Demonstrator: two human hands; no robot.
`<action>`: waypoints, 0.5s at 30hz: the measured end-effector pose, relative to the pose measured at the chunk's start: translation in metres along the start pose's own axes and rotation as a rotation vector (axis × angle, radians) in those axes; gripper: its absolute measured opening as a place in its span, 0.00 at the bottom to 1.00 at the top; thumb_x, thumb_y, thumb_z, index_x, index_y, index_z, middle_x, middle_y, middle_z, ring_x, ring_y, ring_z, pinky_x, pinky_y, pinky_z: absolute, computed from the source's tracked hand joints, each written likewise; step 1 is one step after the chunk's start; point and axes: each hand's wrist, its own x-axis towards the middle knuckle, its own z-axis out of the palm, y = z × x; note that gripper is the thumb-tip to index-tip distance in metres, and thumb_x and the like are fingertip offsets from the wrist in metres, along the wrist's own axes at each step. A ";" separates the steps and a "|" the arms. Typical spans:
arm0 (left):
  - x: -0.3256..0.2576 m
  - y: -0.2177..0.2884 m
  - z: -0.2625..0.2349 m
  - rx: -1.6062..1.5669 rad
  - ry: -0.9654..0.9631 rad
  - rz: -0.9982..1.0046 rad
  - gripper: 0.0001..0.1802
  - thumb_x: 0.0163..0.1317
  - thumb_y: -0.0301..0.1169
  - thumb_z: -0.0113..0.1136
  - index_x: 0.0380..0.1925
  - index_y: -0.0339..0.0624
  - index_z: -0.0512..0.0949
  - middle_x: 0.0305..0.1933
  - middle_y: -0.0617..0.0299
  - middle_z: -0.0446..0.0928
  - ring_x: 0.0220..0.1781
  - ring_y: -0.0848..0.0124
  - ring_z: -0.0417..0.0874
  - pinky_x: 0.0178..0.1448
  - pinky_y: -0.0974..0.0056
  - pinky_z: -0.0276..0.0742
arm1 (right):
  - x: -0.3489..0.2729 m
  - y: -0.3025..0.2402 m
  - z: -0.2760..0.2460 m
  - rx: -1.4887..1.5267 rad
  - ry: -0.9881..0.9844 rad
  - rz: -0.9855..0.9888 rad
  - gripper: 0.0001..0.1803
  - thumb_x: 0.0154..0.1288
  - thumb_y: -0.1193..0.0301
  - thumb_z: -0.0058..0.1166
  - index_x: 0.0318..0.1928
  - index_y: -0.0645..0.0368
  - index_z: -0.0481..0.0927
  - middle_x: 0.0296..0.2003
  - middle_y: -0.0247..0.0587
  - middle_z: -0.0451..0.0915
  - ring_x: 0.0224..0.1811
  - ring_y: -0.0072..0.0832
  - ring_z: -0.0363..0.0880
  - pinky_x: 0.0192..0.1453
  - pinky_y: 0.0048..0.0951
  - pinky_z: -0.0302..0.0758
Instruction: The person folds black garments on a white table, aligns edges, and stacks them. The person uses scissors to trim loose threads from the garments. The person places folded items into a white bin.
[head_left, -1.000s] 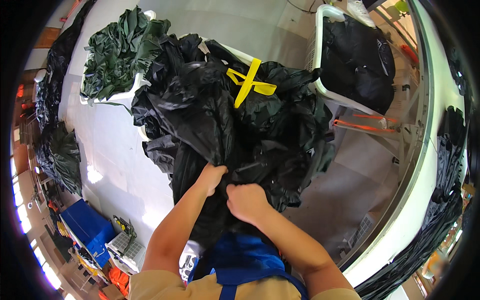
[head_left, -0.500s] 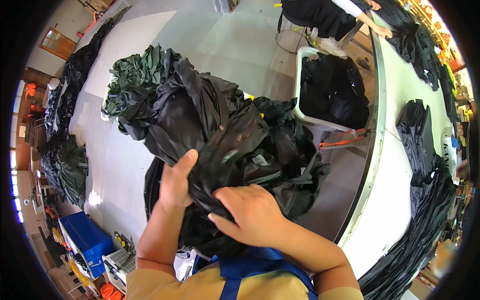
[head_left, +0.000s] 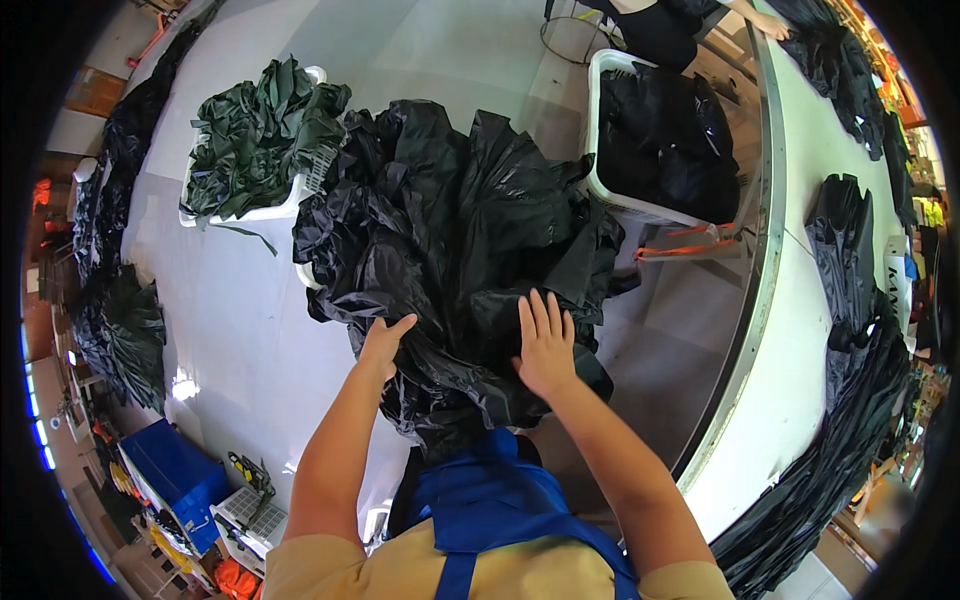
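Note:
A large crumpled heap of thin, shiny black fabric spreads in front of me and reaches down to my blue apron. My right hand lies flat on its near right part, fingers spread. At the near left edge, my left hand grips a fold of the fabric, the thumb stretched out over it and the other fingers mostly hidden. A white rim shows from under the heap's left side; what it belongs to is covered.
A white basket of dark green fabric stands beyond, left. Another white bin holds black fabric at far right. Along my right runs a white table with black fabric strips. A blue box stands lower left; a person's hand rests far right.
The lifted, bunched black fabric now lies spread lower over the heap. My right hand has gone from gripping to lying flat, further forward. The green fabric's basket has come into fuller view.

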 end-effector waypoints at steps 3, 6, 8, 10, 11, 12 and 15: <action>0.016 -0.004 -0.018 -0.012 -0.142 0.049 0.38 0.56 0.37 0.68 0.62 0.38 0.60 0.66 0.48 0.64 0.67 0.54 0.64 0.68 0.52 0.60 | 0.045 0.031 0.043 -0.211 0.199 -0.064 0.37 0.52 0.68 0.60 0.65 0.48 0.66 0.60 0.44 0.71 0.69 0.42 0.61 0.72 0.56 0.49; 0.034 -0.008 -0.035 -0.049 -0.235 0.101 0.41 0.53 0.34 0.68 0.64 0.38 0.58 0.67 0.47 0.62 0.67 0.52 0.63 0.68 0.52 0.61 | 0.075 0.056 0.033 0.097 -0.134 0.040 0.16 0.53 0.71 0.53 0.44 0.52 0.79 0.34 0.43 0.83 0.45 0.43 0.80 0.65 0.46 0.65; 0.056 -0.026 -0.049 0.358 0.084 0.134 0.42 0.50 0.31 0.68 0.64 0.37 0.58 0.66 0.45 0.61 0.68 0.51 0.62 0.68 0.52 0.60 | 0.082 0.043 -0.042 0.404 -0.015 0.119 0.19 0.52 0.73 0.52 0.47 0.56 0.79 0.35 0.53 0.81 0.42 0.52 0.79 0.51 0.43 0.74; 0.042 -0.022 -0.034 0.768 0.436 0.338 0.44 0.45 0.30 0.68 0.63 0.36 0.59 0.66 0.42 0.59 0.68 0.47 0.60 0.70 0.53 0.57 | 0.072 0.019 -0.132 0.550 0.062 0.085 0.20 0.51 0.76 0.52 0.48 0.58 0.79 0.35 0.56 0.81 0.41 0.51 0.80 0.48 0.38 0.75; 0.031 -0.018 -0.023 0.768 0.413 0.518 0.44 0.45 0.30 0.68 0.63 0.36 0.59 0.66 0.43 0.59 0.68 0.47 0.60 0.71 0.54 0.57 | 0.062 -0.003 -0.185 0.584 0.054 0.083 0.20 0.51 0.78 0.51 0.48 0.60 0.78 0.34 0.57 0.81 0.41 0.48 0.81 0.47 0.34 0.75; 0.022 -0.016 -0.013 0.762 0.390 0.701 0.44 0.45 0.30 0.69 0.63 0.37 0.59 0.65 0.43 0.60 0.68 0.48 0.59 0.71 0.54 0.56 | 0.050 -0.012 -0.221 0.567 0.139 -0.006 0.19 0.52 0.78 0.52 0.48 0.62 0.78 0.33 0.53 0.81 0.38 0.41 0.82 0.45 0.31 0.75; -0.027 0.024 0.038 0.610 -0.011 0.968 0.28 0.49 0.27 0.67 0.53 0.38 0.73 0.55 0.50 0.72 0.59 0.56 0.72 0.61 0.59 0.68 | 0.016 -0.037 -0.329 0.511 0.287 -0.030 0.17 0.56 0.76 0.53 0.47 0.68 0.77 0.32 0.40 0.81 0.35 0.21 0.77 0.42 0.24 0.73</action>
